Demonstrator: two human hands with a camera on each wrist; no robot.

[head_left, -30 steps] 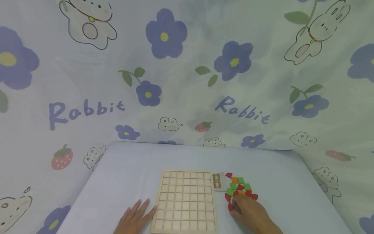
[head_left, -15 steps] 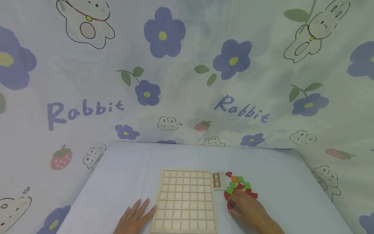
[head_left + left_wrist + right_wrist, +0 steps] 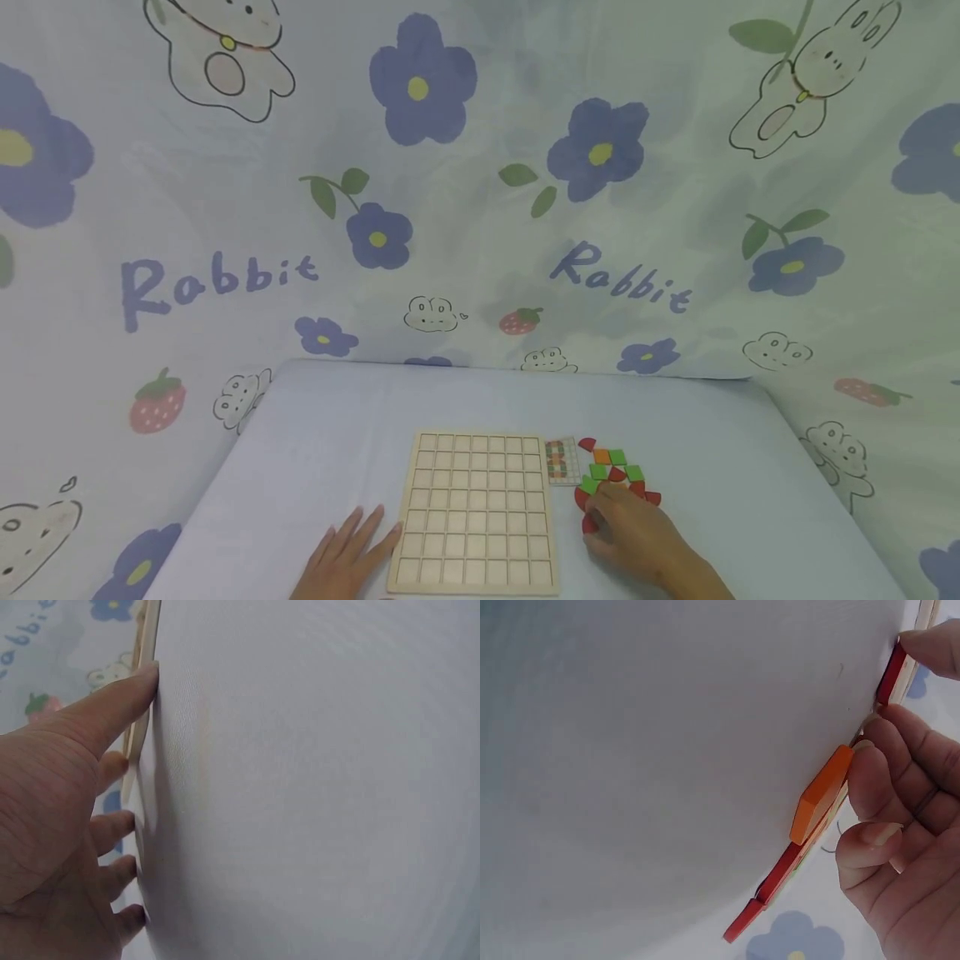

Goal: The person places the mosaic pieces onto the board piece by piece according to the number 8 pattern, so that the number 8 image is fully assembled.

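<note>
Red piece (image 3: 891, 673) pinched, tiles (image 3: 617, 474) crowded beside, gridded board (image 3: 476, 512) between hands (image 3: 347, 554) (image 3: 628, 533)

- My left hand (image 3: 339, 557) is bare, with slim left fingers (image 3: 112, 829) that end in rounded tips.
- My left thumb (image 3: 120, 709) is long and smooth-sided, widening into a full, fleshy thumb base (image 3: 45, 810) lined with fine wrinkles.
- My right hand (image 3: 630, 531) is bare too, as is the stretch of right forearm (image 3: 697, 575) that shows.
- My right palm (image 3: 922, 900) carries long creases, and folds mark the finger joints on that side.
- One right fingernail (image 3: 885, 834) (the clearest of the lot) has a smooth surface and a thin edge at the fingertip.
</note>
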